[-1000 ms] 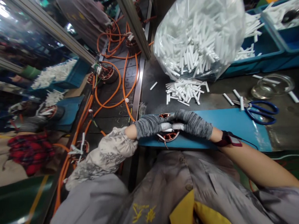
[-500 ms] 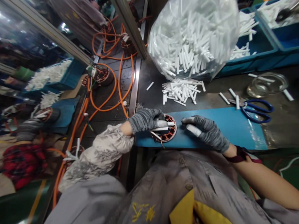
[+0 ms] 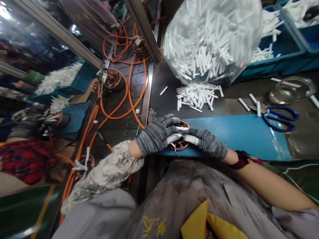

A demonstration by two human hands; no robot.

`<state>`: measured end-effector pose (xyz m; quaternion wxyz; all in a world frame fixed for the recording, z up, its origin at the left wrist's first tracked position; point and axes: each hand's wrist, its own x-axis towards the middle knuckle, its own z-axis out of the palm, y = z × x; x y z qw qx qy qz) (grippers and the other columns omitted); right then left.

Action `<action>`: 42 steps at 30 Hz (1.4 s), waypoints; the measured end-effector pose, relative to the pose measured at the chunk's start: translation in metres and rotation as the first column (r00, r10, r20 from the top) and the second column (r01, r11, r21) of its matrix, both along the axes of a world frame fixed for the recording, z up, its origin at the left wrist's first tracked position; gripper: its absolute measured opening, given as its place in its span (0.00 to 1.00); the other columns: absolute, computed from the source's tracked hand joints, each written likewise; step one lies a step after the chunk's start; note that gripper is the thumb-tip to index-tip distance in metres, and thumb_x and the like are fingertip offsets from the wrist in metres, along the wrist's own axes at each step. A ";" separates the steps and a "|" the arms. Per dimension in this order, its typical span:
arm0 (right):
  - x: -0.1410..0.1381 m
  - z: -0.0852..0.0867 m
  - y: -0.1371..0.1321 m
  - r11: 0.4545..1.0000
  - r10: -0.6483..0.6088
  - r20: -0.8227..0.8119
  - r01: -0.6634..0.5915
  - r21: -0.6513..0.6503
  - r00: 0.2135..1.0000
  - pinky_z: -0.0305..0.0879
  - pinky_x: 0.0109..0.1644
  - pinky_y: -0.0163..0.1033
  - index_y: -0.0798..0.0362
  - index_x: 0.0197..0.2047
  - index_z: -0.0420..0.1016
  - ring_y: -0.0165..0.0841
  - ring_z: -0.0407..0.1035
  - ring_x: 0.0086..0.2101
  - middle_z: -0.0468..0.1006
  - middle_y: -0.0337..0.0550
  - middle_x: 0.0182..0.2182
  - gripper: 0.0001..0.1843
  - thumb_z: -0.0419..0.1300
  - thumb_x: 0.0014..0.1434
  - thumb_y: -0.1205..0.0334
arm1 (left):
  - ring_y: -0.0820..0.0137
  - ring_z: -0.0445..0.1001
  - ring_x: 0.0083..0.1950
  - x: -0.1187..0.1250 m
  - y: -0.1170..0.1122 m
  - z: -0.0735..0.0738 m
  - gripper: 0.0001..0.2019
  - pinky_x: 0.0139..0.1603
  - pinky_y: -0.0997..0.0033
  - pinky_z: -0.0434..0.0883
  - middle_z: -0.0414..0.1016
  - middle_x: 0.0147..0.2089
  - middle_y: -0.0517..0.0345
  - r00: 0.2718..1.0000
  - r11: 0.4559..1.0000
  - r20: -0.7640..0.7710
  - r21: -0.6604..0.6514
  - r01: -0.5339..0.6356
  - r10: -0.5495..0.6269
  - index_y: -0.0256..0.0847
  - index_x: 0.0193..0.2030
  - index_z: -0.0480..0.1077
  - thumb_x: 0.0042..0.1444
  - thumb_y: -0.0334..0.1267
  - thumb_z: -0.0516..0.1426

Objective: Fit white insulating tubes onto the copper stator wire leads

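On the blue mat (image 3: 243, 132) lies a round motor stator (image 3: 181, 146) with copper windings, partly covered by both gloved hands. My left hand (image 3: 158, 134), in a grey striped glove with white fingertips, reaches over its left side, thumb and fingers closed around a white tube (image 3: 183, 128). From the right, my right hand (image 3: 207, 143) brings thumb and forefinger together at the tube's right end, over the stator. The fingertips partly hide what is pinched there. A lead end pokes out at the stator's lower edge.
Beyond the mat lies a pile of white tubes (image 3: 196, 96) before a clear bag (image 3: 211, 37) of more. Blue-handled scissors (image 3: 280, 118) and a glass dish (image 3: 291, 89) are at right. Orange cables (image 3: 128, 113) and other stators run along the left; a co-worker's gloved hand (image 3: 25, 126) is far left.
My right hand has moved left from the bare mat to the stator, its fingers now closed at the white tube. My left hand has shifted over the stator, its fingers spread farther forward.
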<state>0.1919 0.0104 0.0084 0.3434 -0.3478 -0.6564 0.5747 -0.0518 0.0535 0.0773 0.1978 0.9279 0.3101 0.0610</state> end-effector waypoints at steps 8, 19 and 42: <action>0.002 -0.003 0.015 0.987 0.061 -0.159 -0.083 -0.137 0.985 0.73 0.64 0.51 0.44 0.58 0.83 0.43 0.78 0.56 0.84 0.40 0.54 0.21 0.68 0.64 0.49 | 0.55 0.70 0.70 -0.011 0.004 -0.021 0.14 0.74 0.49 0.68 0.71 0.66 0.45 0.925 0.949 0.373 -0.311 0.052 0.072 0.43 0.55 0.78 0.70 0.43 0.55; -0.013 -0.014 -0.004 0.911 -0.286 0.192 0.204 0.359 0.939 0.73 0.53 0.48 0.50 0.48 0.84 0.41 0.78 0.43 0.85 0.47 0.42 0.14 0.63 0.69 0.50 | 0.51 0.71 0.71 0.006 0.019 -0.014 0.13 0.72 0.43 0.69 0.73 0.67 0.41 0.979 0.996 0.188 -0.010 0.086 -0.083 0.39 0.42 0.82 0.67 0.46 0.62; -0.006 -0.014 -0.002 0.790 -0.222 0.375 -0.060 0.610 0.900 0.68 0.47 0.44 0.54 0.50 0.81 0.40 0.74 0.41 0.82 0.50 0.41 0.23 0.62 0.68 0.42 | 0.52 0.68 0.72 -0.030 -0.003 -0.063 0.44 0.83 0.44 0.43 0.72 0.71 0.48 0.990 0.968 0.017 0.209 -0.137 0.137 0.46 0.76 0.62 0.57 0.61 0.67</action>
